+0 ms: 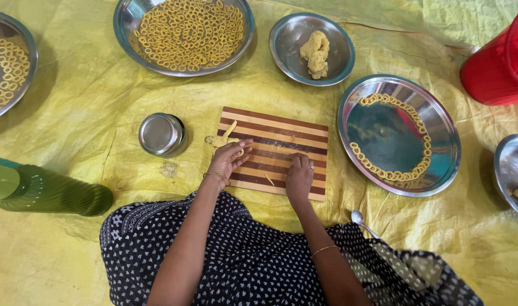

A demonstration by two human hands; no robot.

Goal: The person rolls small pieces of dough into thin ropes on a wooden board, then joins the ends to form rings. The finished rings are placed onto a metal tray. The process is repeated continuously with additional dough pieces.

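A striped wooden board (273,150) lies on the yellow sheet in front of me. My left hand (227,160) rests at the board's left edge, fingers curled around a small piece of yellow dough (227,137) that sticks out toward the top. My right hand (299,174) presses palm-down on the board near its lower right, fingers together; whether dough lies under it is hidden. A thin dough scrap (268,179) sits on the board between my hands.
A steel plate (434,144) at the right holds dough rings along its rim. At the back stand a small bowl with a dough lump (316,53) and a big bowl of rings (188,33). Another ring plate (3,62), a steel cup (161,134), green bottle (43,190), red bucket (500,62).
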